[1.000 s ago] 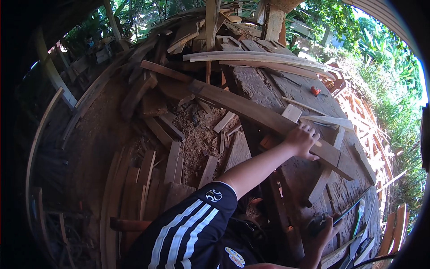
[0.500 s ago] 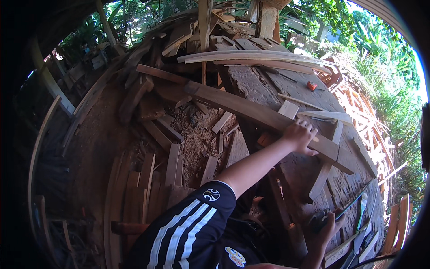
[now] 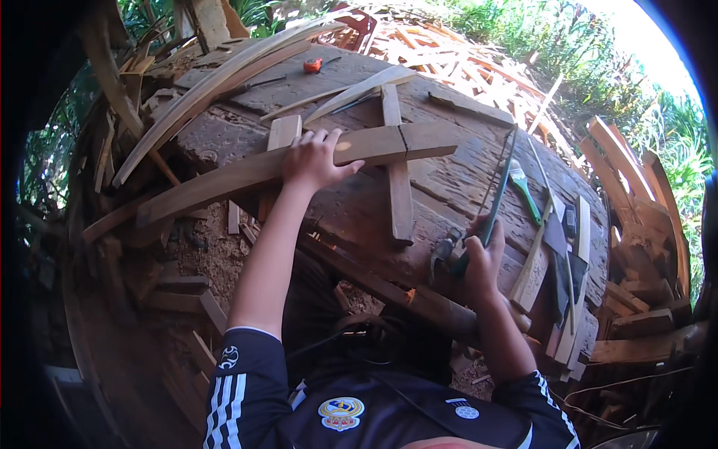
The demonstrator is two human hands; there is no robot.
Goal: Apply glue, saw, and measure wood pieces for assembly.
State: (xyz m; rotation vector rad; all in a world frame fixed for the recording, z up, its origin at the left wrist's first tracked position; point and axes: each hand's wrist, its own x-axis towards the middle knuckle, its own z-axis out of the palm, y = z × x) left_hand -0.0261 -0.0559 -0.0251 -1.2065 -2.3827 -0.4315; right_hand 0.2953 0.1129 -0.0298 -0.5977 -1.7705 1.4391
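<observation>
"Under the left hand (image 3: 315, 159)?"
"A long brown wooden beam (image 3: 366, 145), matt, fairly smooth."
"And in the right hand (image 3: 486, 253)?"
"A slender green saw (image 3: 502, 179), metal-looking; beneath it, a rough, grooved dark-wood tabletop (image 3: 449, 191)."

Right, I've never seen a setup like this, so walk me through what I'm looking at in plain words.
There is no robot here, just a person's two bare hands. The view comes from a wide fisheye camera worn on the person's head and looking down, which is why straight edges bend near the rim.

On the rough brown wooden workbench lie a small orange tape measure and a green-handled paintbrush with pale bristles. A long brown wooden beam, with a dark line across it, passes over a narrow wooden crosspiece.

The left hand lies across the beam. The right hand holds a long, thin green-framed saw.
</observation>
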